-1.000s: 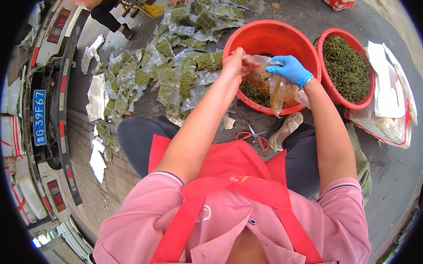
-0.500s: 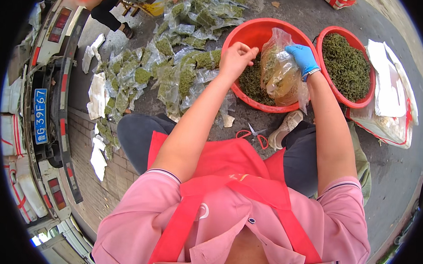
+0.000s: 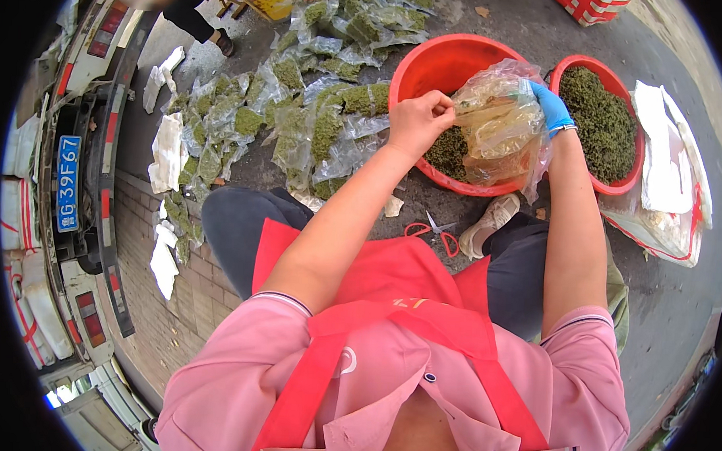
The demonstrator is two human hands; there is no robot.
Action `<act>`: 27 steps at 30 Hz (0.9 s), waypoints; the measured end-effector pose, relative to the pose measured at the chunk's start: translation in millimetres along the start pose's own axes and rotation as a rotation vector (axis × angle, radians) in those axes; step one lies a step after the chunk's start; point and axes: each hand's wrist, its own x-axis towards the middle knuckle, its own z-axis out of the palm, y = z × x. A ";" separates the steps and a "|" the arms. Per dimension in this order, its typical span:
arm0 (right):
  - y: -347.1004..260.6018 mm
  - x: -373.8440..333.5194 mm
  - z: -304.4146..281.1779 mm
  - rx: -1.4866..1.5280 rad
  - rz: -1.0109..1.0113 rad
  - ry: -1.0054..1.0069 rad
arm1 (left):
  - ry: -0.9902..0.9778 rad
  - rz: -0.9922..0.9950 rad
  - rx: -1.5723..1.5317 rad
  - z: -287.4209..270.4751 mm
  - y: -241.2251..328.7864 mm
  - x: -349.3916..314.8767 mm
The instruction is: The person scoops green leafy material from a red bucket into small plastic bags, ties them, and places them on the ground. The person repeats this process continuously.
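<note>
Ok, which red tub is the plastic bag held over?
The larger left tub: the plastic bag is over it, whereas the smaller right tub shows its green heap uncovered.

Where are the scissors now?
In the head view, the red-handled scissors lie on the ground right of centre, just left of the beige shoe.

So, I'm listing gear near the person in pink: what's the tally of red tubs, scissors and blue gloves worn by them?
Red tubs: 2
Red-handled scissors: 1
Blue glove, on the right hand: 1
Total: 4, leaving out the held clear plastic, whose folds obscure any count.
</note>
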 end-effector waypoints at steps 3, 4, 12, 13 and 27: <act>0.5 -15.4 7.9 -0.063 -0.013 0.032 | 0.035 -0.021 0.043 -6.1 1.7 15.7; -2.2 -14.3 7.3 -0.044 -0.023 0.019 | 0.052 -0.044 0.034 -6.2 -0.1 20.3; -2.4 -7.9 2.1 0.045 -0.053 0.050 | -0.121 -0.209 -0.416 -1.2 -33.6 34.3; -10.7 -24.7 15.1 0.052 -0.019 0.136 | -0.096 -0.227 -0.445 -9.0 -36.1 30.2; 9.5 -6.1 -19.0 0.118 -0.086 0.076 | -0.250 -0.276 -0.088 -26.3 -13.9 -22.8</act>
